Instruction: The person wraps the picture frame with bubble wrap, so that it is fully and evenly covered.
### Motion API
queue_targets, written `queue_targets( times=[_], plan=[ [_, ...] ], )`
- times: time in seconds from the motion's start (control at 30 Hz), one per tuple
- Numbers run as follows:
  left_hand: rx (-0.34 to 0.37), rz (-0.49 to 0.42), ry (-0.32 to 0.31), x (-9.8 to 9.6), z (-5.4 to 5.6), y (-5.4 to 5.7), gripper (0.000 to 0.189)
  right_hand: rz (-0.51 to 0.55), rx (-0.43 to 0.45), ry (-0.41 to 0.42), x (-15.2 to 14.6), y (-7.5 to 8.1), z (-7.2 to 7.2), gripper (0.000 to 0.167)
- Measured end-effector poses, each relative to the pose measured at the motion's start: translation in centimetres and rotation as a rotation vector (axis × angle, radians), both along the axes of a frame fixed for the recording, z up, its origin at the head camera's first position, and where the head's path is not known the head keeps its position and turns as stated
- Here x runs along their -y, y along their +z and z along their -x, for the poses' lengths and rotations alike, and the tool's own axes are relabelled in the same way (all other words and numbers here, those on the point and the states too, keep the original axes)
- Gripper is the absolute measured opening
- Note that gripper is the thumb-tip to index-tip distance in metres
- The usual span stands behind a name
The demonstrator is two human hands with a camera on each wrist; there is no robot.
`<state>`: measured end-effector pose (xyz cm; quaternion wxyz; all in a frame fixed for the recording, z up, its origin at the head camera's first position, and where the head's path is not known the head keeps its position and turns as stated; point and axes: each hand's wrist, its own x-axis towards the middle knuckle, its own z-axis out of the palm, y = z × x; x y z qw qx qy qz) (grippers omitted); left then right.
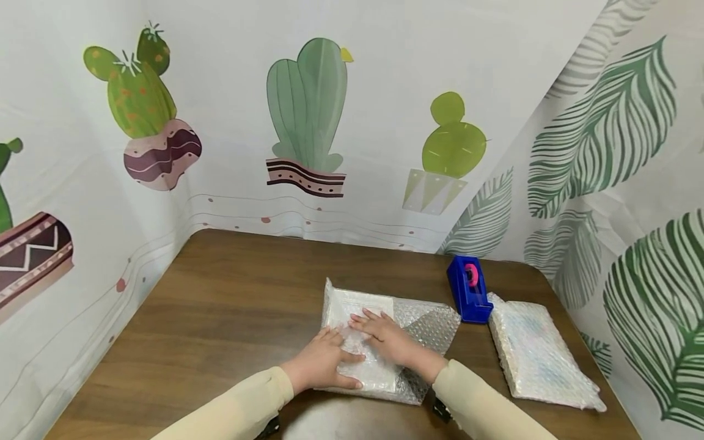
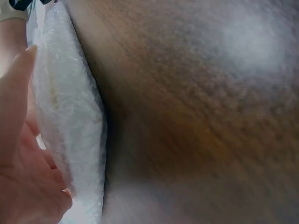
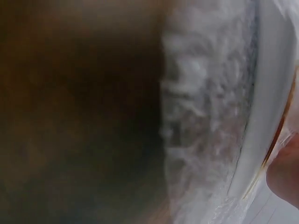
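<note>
A flat white item (image 1: 379, 380) lies on the table inside clear bubble wrap (image 1: 431, 315), whose loose part spreads out to the right. My left hand (image 1: 321, 362) rests on the left part of the wrap, fingers extended and thumb apart. Beside it, my right hand (image 1: 387, 337) lies palm down over the middle, its straight fingers touching the film. The left wrist view shows the wrapped edge (image 2: 74, 107) next to the left hand (image 2: 23, 154). In the right wrist view, blurred bubble wrap (image 3: 196, 102) borders the item's pale side (image 3: 271, 60), with a fingertip (image 3: 286, 172) at the right.
A blue tape dispenser (image 1: 472, 299) with a pink core stands behind and right of the sheet. Farther right, a second bubble-wrapped package (image 1: 539, 354) lies near the edge of the brown wooden table (image 1: 231, 305). A printed cloth (image 1: 385, 122) hangs behind the table.
</note>
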<state>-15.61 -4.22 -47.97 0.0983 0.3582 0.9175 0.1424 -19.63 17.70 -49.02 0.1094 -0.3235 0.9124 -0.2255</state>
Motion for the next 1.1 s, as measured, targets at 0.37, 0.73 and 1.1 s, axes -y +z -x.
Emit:
queue_targets(
  times=[0.37,0.73,1.1],
  plan=[
    [-0.27,0.144,-0.023,-0.1,-1.6,-0.4,0.054,-0.145,-0.101,-0.013,0.4,-0.6,-1.2,0.051],
    [-0.663,0.076,0.051,-1.2,-3.0,-1.2,0.062,-0.285,-0.172,-0.002,0.0,-0.4,-1.7,0.055],
    [-0.187,-0.308,0.275,-0.9,0.5,-1.4,0.079,-0.331,-0.163,-0.045,0.6,-0.6,-2.9,0.057]
  ],
)
